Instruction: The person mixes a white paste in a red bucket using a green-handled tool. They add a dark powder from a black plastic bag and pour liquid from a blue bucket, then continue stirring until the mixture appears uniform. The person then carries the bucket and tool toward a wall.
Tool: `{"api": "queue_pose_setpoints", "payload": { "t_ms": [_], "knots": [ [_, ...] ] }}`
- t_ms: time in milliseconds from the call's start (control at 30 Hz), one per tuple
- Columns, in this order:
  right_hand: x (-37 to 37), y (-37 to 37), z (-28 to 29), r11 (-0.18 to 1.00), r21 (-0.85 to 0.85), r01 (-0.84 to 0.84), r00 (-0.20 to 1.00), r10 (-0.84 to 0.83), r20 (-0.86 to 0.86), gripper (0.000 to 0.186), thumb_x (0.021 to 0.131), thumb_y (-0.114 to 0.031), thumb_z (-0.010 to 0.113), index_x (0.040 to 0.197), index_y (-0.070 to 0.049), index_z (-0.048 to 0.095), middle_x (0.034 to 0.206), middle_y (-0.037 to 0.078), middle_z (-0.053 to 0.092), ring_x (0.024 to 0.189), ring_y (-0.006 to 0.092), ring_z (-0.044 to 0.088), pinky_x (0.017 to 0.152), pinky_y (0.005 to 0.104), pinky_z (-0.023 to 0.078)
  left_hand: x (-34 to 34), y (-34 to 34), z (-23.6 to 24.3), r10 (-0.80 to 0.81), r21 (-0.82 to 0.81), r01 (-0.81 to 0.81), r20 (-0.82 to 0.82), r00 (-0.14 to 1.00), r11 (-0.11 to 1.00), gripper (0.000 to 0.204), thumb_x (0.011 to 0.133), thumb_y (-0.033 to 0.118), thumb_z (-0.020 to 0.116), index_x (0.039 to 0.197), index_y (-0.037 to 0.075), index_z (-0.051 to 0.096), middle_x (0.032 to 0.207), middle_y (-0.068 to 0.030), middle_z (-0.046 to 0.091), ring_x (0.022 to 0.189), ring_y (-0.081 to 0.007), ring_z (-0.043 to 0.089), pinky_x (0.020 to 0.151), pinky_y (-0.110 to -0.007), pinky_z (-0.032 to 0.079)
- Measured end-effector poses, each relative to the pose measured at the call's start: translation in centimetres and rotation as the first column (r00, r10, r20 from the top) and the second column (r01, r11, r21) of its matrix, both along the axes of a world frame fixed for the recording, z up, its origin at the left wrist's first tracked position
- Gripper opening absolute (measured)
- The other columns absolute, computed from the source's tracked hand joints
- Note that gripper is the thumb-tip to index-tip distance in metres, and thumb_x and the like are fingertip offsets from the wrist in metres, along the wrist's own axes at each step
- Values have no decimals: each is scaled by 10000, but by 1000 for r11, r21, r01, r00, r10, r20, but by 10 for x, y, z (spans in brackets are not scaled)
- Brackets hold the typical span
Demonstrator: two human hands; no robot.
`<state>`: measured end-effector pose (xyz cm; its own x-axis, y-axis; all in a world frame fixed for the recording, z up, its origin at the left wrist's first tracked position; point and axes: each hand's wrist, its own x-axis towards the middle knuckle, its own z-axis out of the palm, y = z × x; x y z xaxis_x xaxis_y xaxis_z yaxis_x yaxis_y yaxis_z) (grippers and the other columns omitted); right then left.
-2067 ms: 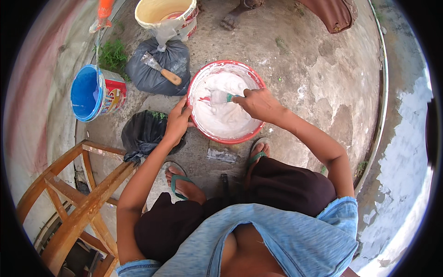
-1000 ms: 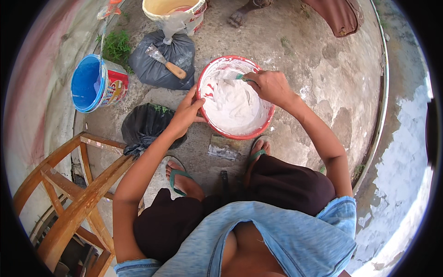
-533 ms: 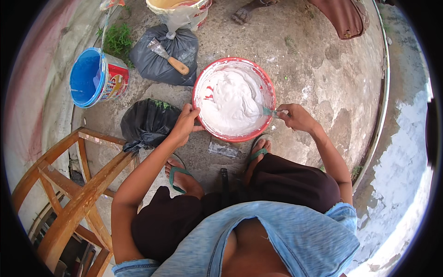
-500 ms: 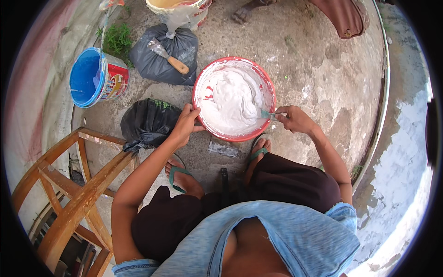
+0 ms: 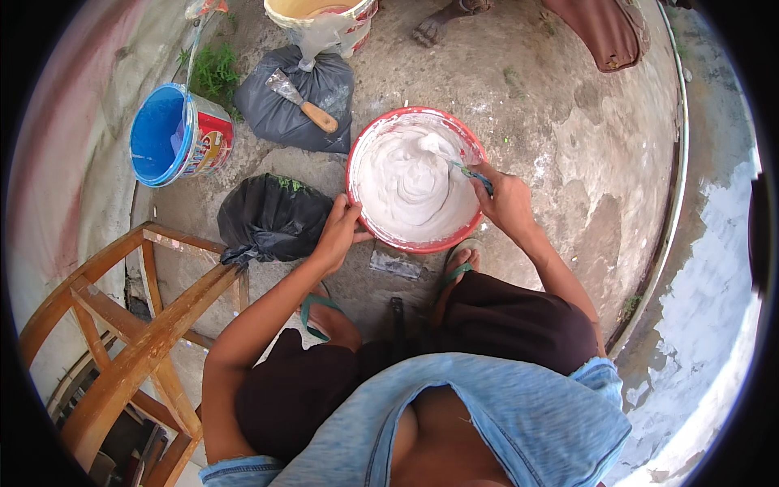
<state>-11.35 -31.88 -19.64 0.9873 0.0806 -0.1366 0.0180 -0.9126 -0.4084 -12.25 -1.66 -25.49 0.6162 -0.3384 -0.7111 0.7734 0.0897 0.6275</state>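
Note:
A round red basin stands on the ground in front of my feet, holding thick white paste swirled in the middle. My left hand grips the basin's left rim, thumb on the edge and fingers below it. My right hand is closed round the handle of a putty knife over the right rim. The knife's far end is sunk in the paste, so its blade is mostly hidden. Beyond the basin, a second scraper with a wooden handle lies on a tied dark plastic bag.
A blue-lined bucket stands at the left, and a cream bucket at the top. Another black bag sits left of the basin. A wooden frame fills the lower left. Another person's foot is at the top.
My right hand has moved inward over the rim with the putty knife, pushing it deeper into the paste, whose swirl has changed shape. My left hand still holds the rim.

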Motion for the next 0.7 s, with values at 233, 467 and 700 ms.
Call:
{"api": "queue_pose_setpoints", "payload": {
  "t_ms": [233,467,700],
  "knots": [
    [-32,26,-7,991,3,-137,970,135,-204,212,880,-205,631,1059,-96,666,712,178,664,662,381,657,607,475,522,-23,-24,-6,133,-87,-140,-79,988,986,323,1031,216,429,1308,75,340,1360,-109,455,1237,-242,518,943,-472,511],
    [-5,-25,21,969,-121,-214,964,190,-184,167,838,-216,658,978,-141,711,710,138,670,687,331,674,602,444,533,40,-1,11,-168,144,164,13,986,976,350,991,269,475,1270,94,357,1323,-104,433,1252,-232,447,909,-453,497],
    [6,13,-26,963,-5,-269,961,269,60,205,875,-205,631,1059,-142,697,709,133,648,640,329,651,566,441,508,60,-6,1,-177,40,176,12,984,984,466,1030,312,424,1388,40,302,1336,-144,459,1193,-265,542,885,-453,556]
  ]
}}
